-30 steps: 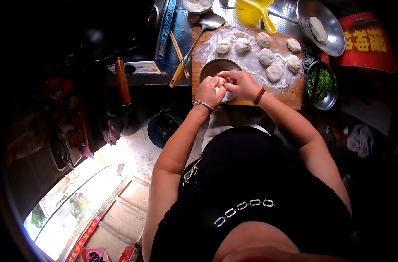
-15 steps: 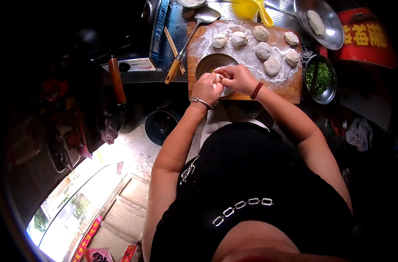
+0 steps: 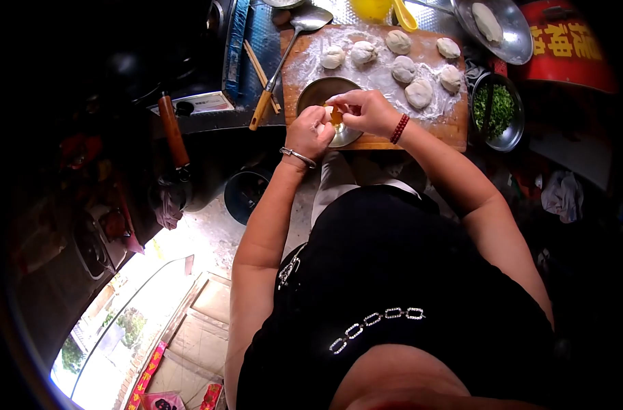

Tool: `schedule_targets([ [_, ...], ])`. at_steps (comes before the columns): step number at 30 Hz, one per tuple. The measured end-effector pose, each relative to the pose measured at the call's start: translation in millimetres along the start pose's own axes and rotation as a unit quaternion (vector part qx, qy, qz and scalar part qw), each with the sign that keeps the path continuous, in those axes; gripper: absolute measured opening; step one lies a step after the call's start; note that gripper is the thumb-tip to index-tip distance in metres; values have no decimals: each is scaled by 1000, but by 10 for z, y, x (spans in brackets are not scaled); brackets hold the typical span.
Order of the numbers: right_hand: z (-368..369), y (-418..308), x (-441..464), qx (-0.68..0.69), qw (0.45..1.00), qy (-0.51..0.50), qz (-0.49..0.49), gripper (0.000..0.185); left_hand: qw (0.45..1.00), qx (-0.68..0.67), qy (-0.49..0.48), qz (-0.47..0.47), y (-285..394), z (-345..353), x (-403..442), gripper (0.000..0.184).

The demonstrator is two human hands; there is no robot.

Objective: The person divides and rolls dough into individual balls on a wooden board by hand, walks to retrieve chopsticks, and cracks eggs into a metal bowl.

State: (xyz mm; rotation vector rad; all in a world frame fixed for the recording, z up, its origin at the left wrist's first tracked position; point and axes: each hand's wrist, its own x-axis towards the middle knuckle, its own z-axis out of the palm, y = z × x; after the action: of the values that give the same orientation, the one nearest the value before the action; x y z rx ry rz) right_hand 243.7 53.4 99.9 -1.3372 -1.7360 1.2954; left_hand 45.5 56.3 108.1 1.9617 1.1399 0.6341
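Over the metal bowl (image 3: 346, 139), my left hand (image 3: 309, 134) is closed around a piece of whitish eggshell (image 3: 328, 111). My right hand (image 3: 370, 113) pinches at the shell's other side, its fingertips partly covering what it holds. Orange-yellow egg (image 3: 337, 117) shows between the two hands. The bowl stands on the front left part of a floured wooden board (image 3: 442, 137), and my hands hide part of it. Several dough balls (image 3: 419, 93) lie on the flour behind and to the right of my right hand.
Left of the board lie a spatula (image 3: 261, 109) and chopsticks (image 3: 257, 67). On the right are a bowl of chopped greens (image 3: 501, 111) and a metal basin (image 3: 518, 44) with a long dough piece (image 3: 488, 23). A yellow-handled container (image 3: 373, 9) stands behind.
My hands have drawn slightly apart, and the yellow egg between them shows more. The whole view has shifted a little, so the board appears farther left and higher.
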Motion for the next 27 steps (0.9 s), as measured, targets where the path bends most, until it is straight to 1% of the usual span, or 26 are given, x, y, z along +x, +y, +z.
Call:
schedule_targets([
  [2, 3, 23, 15, -40, 994, 26, -100, 37, 998, 26, 13, 55, -25, -8, 18, 11],
  [3, 2, 8, 27, -59, 986, 38, -150, 38, 996, 62, -2, 70, -3, -40, 22, 12],
  [5, -66, -41, 54, -134, 968, 14, -212, 40, 985, 134, -32, 99, 62, -121, 33, 15],
  [6, -102, -83, 66, -171, 955, 2, -242, 42, 978, 171, -23, 120, 79, -141, 41, 17],
  [7, -124, -96, 55, -219, 935, 12, -278, 48, 968, 207, -14, 140, 94, -157, 49, 20],
  [8, -139, -121, 53, -243, 925, 23, -290, 48, 957, 243, -5, 160, 115, -173, 59, 22],
  [11, -217, -299, 13, -295, 899, 47, -318, 52, 946, 284, 31, 152, 281, -252, 49, 24],
  [14, -221, -390, -24, -268, 902, 79, -329, 52, 940, 288, 86, 162, 461, -305, 20, 25],
  [15, -199, -350, -15, -242, 922, 62, -295, 50, 947, 266, 96, 153, 484, -293, 7, 23],
  [18, -91, -58, 87, -162, 968, 9, -192, 48, 972, 224, 62, 40, 160, -171, -91, 23],
  [19, -57, -47, 104, -141, 969, 39, -198, 46, 980, 185, 69, -11, 67, -133, -131, 20],
  [22, -6, -156, 59, -88, 993, 27, -76, 47, 992, 93, 82, -26, -140, -104, -307, 20],
  [23, 46, -130, 43, -56, 997, 35, -46, 43, 994, 38, 85, -47, -189, -99, -378, 19],
  [24, 104, -124, 23, -23, 999, 30, -36, 42, 987, -67, 75, -126, -152, -137, -434, 19],
  [25, 186, -138, -5, 11, 999, 22, -26, 41, 962, -171, 64, -205, -108, -178, -527, 18],
  [26, 279, -171, -23, 45, 999, 12, -17, 40, 919, -272, 56, -278, -54, -235, -628, 18],
  [27, 376, -294, -75, 56, 998, -19, 3, 37, 891, -334, 57, -301, -6, -296, -752, 17],
])
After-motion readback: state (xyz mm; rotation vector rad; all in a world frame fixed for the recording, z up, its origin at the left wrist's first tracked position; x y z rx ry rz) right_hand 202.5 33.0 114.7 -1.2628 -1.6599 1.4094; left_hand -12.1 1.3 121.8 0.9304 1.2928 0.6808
